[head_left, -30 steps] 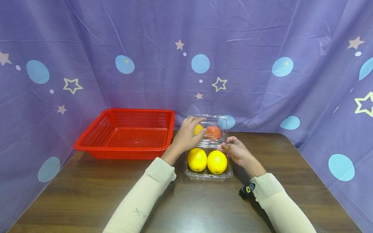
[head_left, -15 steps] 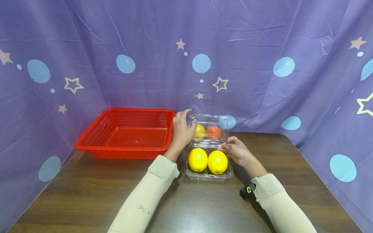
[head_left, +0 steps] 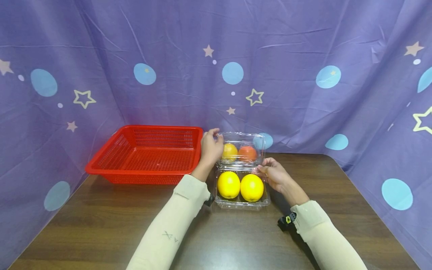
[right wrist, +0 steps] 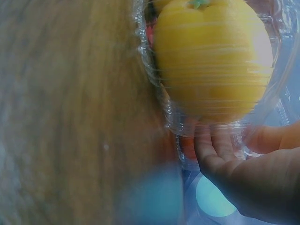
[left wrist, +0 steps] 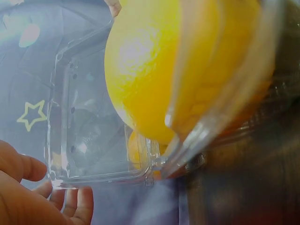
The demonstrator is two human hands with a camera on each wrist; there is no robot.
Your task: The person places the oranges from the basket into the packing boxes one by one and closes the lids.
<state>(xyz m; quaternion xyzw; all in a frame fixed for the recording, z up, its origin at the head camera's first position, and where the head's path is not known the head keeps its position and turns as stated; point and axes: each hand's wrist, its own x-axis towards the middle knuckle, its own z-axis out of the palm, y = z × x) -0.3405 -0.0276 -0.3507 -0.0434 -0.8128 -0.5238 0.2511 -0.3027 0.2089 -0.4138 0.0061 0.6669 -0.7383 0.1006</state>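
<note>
A clear plastic clamshell box (head_left: 243, 205) stands on the table with its lid (head_left: 251, 138) raised at the back. Two yellow oranges (head_left: 228, 185) sit side by side in its base. My left hand (head_left: 211, 148) is at the lid's upper left edge; in the left wrist view its thumb and fingers (left wrist: 84, 204) pinch the lid's corner. On the other side, my right hand (head_left: 274, 176) grips the box's right rim near the hinge, with fingers (right wrist: 220, 143) under the wall in the right wrist view. Through the lid show a yellow fruit (head_left: 230, 152) and a red-orange fruit (head_left: 247, 153).
A red plastic basket (head_left: 145, 172) with perforated walls stands at the left, close to my left hand. A purple curtain (head_left: 287, 108) with stars and blue spots hangs behind the brown wooden table (head_left: 236, 240).
My left hand has moved left from in front of the lid to its left edge and now pinches it there. The right hand, box and oranges have stayed in place.
</note>
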